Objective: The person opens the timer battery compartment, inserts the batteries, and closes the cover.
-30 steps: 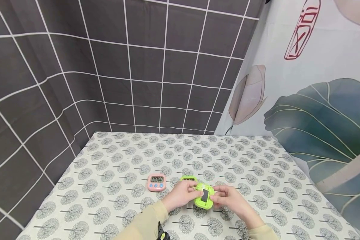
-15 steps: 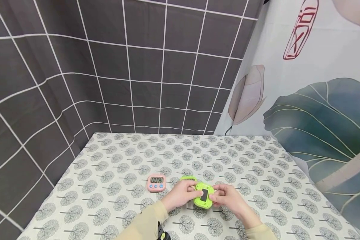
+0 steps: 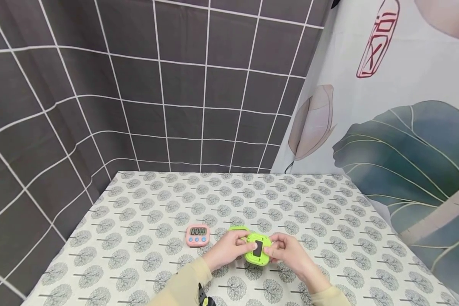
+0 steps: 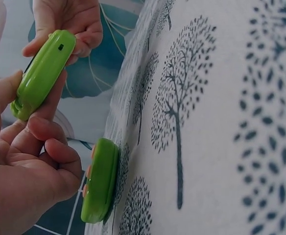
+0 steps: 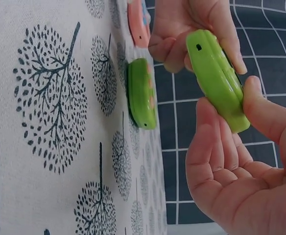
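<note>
Both hands hold a light green digital timer above the table, its back with a dark panel turned up in the head view. My left hand pinches its left side, thumb on the back. On the opposite side, my right hand pinches it between thumb and fingers. The wrist views show the held timer edge-on, a small dark slot in its side. A second green timer with orange buttons lies face up on the cloth, partly hidden by my left hand in the head view.
A pink timer with blue buttons and a display of zeros lies left of the hands. The table wears a white cloth printed with grey trees. Behind it hangs a dark gridded curtain, with a leaf-printed sheet at the right.
The head view has shifted slightly. My left hand now covers more of the second green timer's display. Both hands keep the same grip on the held timer.
</note>
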Tool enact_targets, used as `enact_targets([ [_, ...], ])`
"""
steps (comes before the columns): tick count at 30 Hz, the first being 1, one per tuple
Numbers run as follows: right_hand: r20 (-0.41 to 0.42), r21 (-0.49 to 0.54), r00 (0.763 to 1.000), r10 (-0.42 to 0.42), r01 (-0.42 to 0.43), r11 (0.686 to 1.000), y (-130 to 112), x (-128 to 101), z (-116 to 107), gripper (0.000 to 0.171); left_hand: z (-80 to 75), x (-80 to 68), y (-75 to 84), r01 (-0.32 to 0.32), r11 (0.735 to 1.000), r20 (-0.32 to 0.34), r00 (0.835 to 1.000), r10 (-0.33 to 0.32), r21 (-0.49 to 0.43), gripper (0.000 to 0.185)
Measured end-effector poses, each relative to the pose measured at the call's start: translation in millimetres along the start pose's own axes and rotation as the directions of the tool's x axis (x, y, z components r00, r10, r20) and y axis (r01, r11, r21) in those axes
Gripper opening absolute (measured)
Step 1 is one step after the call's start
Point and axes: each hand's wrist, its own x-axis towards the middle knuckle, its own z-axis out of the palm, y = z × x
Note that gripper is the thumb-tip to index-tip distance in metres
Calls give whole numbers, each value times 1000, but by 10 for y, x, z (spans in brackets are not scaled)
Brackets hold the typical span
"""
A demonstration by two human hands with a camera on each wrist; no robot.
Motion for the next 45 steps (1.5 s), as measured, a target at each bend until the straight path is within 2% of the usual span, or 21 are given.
enact_targets([
  [10,-74,-57,997,-14,10,998,-40,-26,-30,41,15,41,38,5,997,-14,1000,-3,76,38],
  [14,-96,-69,995,-24,18,997,-55,-45,-30,41,27,45,49,3,995,-34,999,1,104,37],
  [17,-142,-85,990,-13,1,996,-68,-54,-18,40,32,37,54,1,987,-61,998,9,161,38],
  [25,-272,-181,961,-38,-13,983,-97,-63,40,34,31,-5,66,-37,960,-109,992,69,278,36],
  [33,-333,-248,930,-155,72,966,-136,-95,135,29,33,-4,79,-32,944,-132,988,79,327,37],
  [36,-342,-322,913,-222,108,941,-125,-99,171,29,33,-3,69,-16,940,-141,988,68,340,43],
  [38,-346,-393,896,-280,133,910,-111,-104,192,30,33,-6,65,-7,937,-146,987,62,350,47],
  [43,-329,-584,832,-446,192,788,-95,-124,253,34,47,-12,86,-1,934,-128,990,50,357,53],
  [45,-317,-634,818,-481,194,749,-96,-129,281,34,56,-12,100,5,940,-120,992,38,342,53],
])
